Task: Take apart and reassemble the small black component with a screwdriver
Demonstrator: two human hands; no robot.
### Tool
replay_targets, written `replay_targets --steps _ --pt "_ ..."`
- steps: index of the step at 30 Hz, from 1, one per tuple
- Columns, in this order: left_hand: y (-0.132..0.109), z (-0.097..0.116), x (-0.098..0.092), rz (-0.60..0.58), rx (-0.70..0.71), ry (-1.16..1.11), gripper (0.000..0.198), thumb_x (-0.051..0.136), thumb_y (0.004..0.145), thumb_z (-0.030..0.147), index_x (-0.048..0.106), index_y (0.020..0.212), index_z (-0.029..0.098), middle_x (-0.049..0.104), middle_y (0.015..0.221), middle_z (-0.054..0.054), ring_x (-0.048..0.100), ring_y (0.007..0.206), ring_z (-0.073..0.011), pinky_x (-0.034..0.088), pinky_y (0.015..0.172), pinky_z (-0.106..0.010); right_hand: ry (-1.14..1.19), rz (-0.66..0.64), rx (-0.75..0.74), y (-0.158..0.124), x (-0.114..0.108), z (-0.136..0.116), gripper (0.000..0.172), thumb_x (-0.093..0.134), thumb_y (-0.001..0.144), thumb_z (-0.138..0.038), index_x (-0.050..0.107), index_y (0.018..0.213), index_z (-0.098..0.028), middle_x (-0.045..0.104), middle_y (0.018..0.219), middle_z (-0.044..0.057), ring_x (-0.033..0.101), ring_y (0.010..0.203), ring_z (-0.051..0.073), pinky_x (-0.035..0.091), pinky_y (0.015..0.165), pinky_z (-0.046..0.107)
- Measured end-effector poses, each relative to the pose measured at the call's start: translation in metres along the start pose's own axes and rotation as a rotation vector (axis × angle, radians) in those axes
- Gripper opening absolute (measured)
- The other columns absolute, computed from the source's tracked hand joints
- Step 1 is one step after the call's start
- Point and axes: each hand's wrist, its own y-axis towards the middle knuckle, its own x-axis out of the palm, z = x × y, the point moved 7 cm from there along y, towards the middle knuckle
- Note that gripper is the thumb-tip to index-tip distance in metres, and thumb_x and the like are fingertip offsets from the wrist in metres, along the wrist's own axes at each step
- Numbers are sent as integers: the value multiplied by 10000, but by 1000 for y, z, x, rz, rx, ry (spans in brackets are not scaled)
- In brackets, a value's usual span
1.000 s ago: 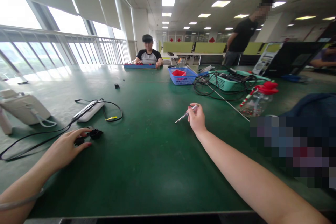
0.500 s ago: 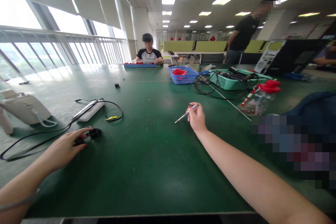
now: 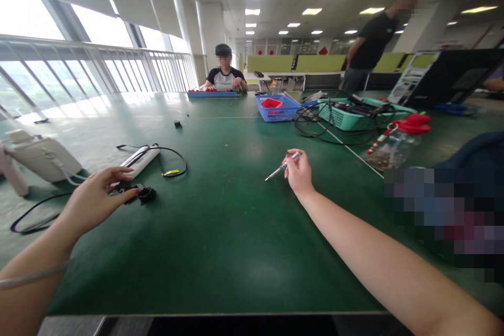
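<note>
In the middle of the view my right hand (image 3: 300, 174) is closed around the handle of a small screwdriver (image 3: 277, 172). Its thin metal shaft points left and down, above the green table. At the left, the thumb and fingers of my left hand (image 3: 94, 197) are spread apart over a small black object (image 3: 147, 195) lying on the tabletop. What kind of thing it is I cannot make out, and the hand partly covers it. Just behind lies a flat white device (image 3: 140, 161) with a black strap (image 3: 185, 161) looped across it.
A cream-coloured bottle-like container (image 3: 43, 155) stands far left. A blue basket (image 3: 277, 111), a green basket (image 3: 342, 118) full of black cables, and a clear jar with a red lid (image 3: 394, 149) are at the right. One person (image 3: 225, 79) sits opposite; another (image 3: 368, 47) stands behind.
My left hand has raised its fingers and spread them wider above the black object. The right hand still holds the screwdriver. The whole view has shifted slightly.
</note>
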Motion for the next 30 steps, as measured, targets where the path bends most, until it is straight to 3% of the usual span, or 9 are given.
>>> replay_targets --steps 5,9,13,19,23,30 --pt "6 0 16 -48 -111 -330 777 691 627 638 540 1195 130 662 1156 -140 640 998 -253 509 939 -446 17 5 -6 0 0 -1 257 561 857 -418 491 1004 -219 577 686 -43 460 387 76 369 352 197" --pt "2 -4 26 -54 -98 -477 734 607 721 626 506 1243 120 624 1239 -154 593 1117 -248 456 1017 -431 28 4 -10 0 0 -4 248 558 856 -404 489 1001 -216 572 684 -43 458 387 78 366 355 203" --pt "-2 -9 30 -86 -3 -330 602 492 825 542 512 1257 123 619 1250 -134 558 1154 -250 398 1058 -434 40 -5 -5 -2 1 -8 230 556 858 -380 488 1002 -214 573 692 -43 459 398 74 369 365 199" --pt "-4 -11 40 -192 110 30 501 387 884 418 558 1289 177 666 1195 -81 598 1100 -254 448 978 -359 38 -33 -12 -5 2 -11 243 558 864 -387 494 1025 -217 580 708 -37 468 409 77 382 375 206" --pt "-1 -8 40 -140 170 48 504 344 886 364 563 1298 173 623 1279 -81 561 1183 -243 433 1015 -343 57 -30 -10 -5 2 -13 241 557 864 -383 493 1024 -214 575 708 -36 464 411 76 379 373 205" --pt "0 -6 43 -126 185 13 459 359 864 329 612 1226 205 653 1227 -79 592 1144 -248 476 964 -334 62 -32 -19 -5 2 -13 226 548 868 -362 488 1028 -213 577 713 -36 465 409 78 386 377 211"
